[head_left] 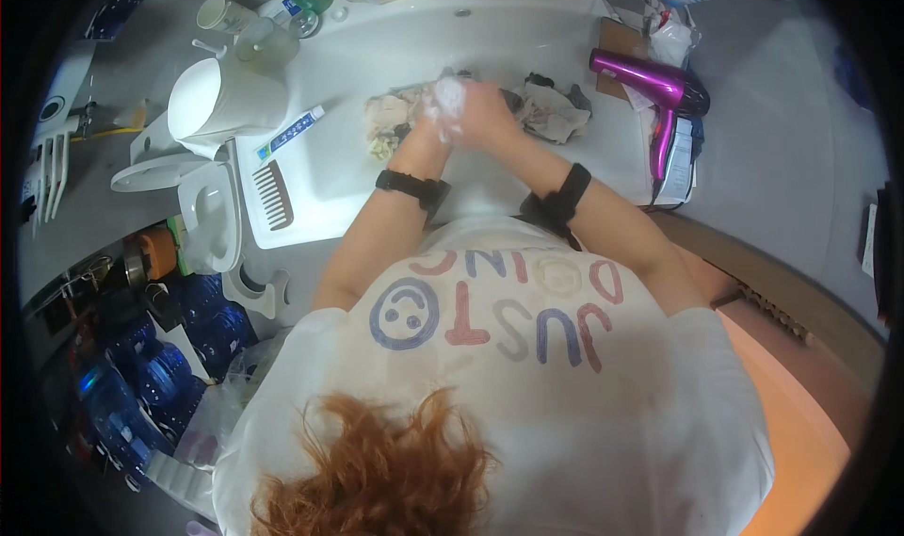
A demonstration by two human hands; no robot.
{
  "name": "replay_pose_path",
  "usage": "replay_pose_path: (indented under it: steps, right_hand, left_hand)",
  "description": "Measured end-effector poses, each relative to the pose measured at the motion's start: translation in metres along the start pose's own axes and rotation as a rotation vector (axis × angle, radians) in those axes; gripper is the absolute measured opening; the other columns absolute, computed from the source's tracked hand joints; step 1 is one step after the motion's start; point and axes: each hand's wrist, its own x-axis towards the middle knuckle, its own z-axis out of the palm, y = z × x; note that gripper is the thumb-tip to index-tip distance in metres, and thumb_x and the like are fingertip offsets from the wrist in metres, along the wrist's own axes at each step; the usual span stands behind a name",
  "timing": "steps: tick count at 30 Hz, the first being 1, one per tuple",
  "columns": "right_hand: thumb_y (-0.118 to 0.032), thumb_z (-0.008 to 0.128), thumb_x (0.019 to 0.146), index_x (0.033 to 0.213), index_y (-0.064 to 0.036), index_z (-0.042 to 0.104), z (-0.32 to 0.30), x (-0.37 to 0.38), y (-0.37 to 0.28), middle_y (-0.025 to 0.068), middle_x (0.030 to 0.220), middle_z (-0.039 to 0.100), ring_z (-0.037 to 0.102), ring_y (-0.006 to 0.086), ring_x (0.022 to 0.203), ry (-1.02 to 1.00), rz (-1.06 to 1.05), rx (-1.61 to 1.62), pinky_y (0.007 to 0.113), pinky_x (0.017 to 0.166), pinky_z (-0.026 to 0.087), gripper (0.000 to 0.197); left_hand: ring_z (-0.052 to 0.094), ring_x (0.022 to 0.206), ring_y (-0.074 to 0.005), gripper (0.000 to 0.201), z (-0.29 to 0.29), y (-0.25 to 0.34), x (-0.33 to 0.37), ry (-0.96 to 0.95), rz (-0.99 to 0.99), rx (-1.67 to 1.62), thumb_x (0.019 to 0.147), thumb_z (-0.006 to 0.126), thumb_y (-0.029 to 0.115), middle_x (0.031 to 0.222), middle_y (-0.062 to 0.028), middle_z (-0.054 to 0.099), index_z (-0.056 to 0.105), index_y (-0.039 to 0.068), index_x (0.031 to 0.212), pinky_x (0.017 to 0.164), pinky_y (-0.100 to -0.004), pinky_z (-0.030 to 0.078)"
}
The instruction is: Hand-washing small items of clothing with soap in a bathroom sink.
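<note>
Over the white sink (330, 173) my left hand (437, 120) and my right hand (482, 112) are pressed together. Thick white lather (448, 97) covers the left hand and part of the right. Blur and foam hide the fingers, and whether anything lies between the palms does not show. Close by in the basin is a crumpled pale cloth (384, 114), on the left side of my hands. A second bunched cloth (554, 114), pale with dark parts, rests on the right side. Both wrists wear black straps.
Along the sink's left rim are a brown comb (273, 197) and a toothpaste tube (290, 133), beside a white pitcher-like container (212, 103). A purple hair dryer (659, 89) lies at the right rim. Blue water bottles (165, 371) stand low on the left.
</note>
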Motion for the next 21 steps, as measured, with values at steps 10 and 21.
replay_pose_path:
  steps: [10,21]
  right_hand:
    - [-0.021,0.058,0.07,0.108,-0.0126,0.056,-0.001,0.009,-0.016,0.0174,0.084,0.061,0.06,0.032,0.076,-0.175,-0.256,-0.218,0.04,0.071,0.048,0.039]
    - [-0.037,0.063,0.077,0.097,-0.0027,0.059,-0.078,0.003,0.044,0.0082,0.079,0.058,0.054,0.0145,0.067,-0.113,0.367,0.33,0.027,0.062,0.046,0.04]
  left_hand:
    - [0.041,0.042,-0.0093,0.028,-0.016,0.016,-0.001,-0.044,-0.164,-0.025,0.09,0.042,0.036,0.072,-0.0034,0.053,0.05,0.01,0.083,0.032,-0.0199,0.029]
    - [0.059,0.071,-0.0144,0.028,-0.032,0.061,-0.02,-0.152,0.198,0.102,0.089,0.047,0.014,0.091,-0.0092,0.052,0.041,0.0,0.112,0.059,-0.0186,0.052]
